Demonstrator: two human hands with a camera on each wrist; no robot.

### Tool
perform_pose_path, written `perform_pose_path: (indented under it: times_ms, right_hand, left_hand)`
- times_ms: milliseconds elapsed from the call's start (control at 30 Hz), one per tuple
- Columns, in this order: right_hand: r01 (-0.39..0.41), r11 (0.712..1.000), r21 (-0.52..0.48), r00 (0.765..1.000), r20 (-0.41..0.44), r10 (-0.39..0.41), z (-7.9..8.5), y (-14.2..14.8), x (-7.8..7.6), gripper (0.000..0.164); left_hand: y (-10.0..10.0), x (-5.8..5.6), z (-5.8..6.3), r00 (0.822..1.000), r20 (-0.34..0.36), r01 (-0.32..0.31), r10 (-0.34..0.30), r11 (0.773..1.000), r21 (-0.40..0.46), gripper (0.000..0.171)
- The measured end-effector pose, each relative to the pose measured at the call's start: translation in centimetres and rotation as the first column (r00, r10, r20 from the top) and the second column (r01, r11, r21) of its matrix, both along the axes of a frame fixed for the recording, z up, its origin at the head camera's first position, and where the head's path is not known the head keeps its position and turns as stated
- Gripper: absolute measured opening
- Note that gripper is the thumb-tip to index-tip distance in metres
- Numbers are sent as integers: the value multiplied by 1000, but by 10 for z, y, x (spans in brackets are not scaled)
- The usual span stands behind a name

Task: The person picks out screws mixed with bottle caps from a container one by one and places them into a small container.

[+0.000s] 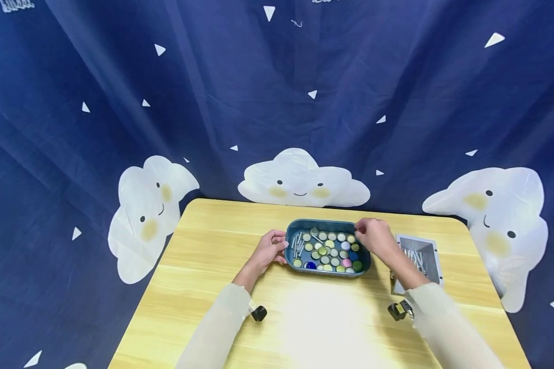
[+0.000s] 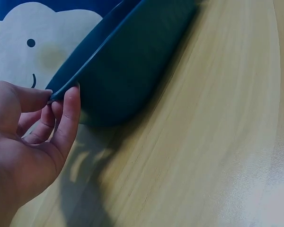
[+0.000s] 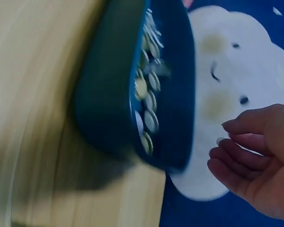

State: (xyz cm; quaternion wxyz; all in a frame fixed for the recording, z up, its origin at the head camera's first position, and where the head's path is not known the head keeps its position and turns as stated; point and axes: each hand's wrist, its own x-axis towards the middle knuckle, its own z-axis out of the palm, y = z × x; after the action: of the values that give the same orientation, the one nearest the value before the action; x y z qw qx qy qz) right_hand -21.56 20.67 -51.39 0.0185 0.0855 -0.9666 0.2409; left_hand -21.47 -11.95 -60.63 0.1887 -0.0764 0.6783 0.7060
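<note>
A dark teal oblong tray (image 1: 325, 273) holds many round discs like bottle caps (image 1: 330, 244) in white, yellow, green, blue and pink. Slim silvery metal pins (image 1: 298, 244) lie at its left end. My left hand (image 1: 271, 247) pinches the left rim, thumb over the edge and fingers beneath, as the left wrist view (image 2: 33, 142) shows. Over the right end, beside the rim, is my right hand (image 1: 374, 234). Its fingers are curled in, and a small whitish tip (image 3: 220, 140) shows at them; I cannot tell what it is.
To the right of the tray, partly behind the right forearm, stands a grey box (image 1: 434, 251) with more silvery pins (image 1: 415, 259) inside. The light wood table (image 1: 212, 241) ends at a dark blue curtain (image 1: 277, 113) with white clouds. Small black cameras sit on both wrists.
</note>
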Motion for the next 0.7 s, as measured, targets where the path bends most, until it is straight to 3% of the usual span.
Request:
perform_pose_path:
  times_ms: [133,267,500,700]
  right_hand:
    - [-64,998,19,992,112,61,-11,-25,-10,19]
    - [-107,993,40,982,163,99,-23,-44,-18,18]
    - [-123,992,23,967,227,114,-40,-66,-26,16]
    - [-138,990,39,966,227,126,-52,-82,-31,14]
  left_hand:
    - [0,2,5,1000,2,-2,2,1000,-27,40]
    - [2,3,9,1000,11,-7,7,999,-42,40]
    - [2,2,8,1000,22,-9,10,999,-34,41]
    - [3,2,14,1000,27,-6,8,998,-65,40]
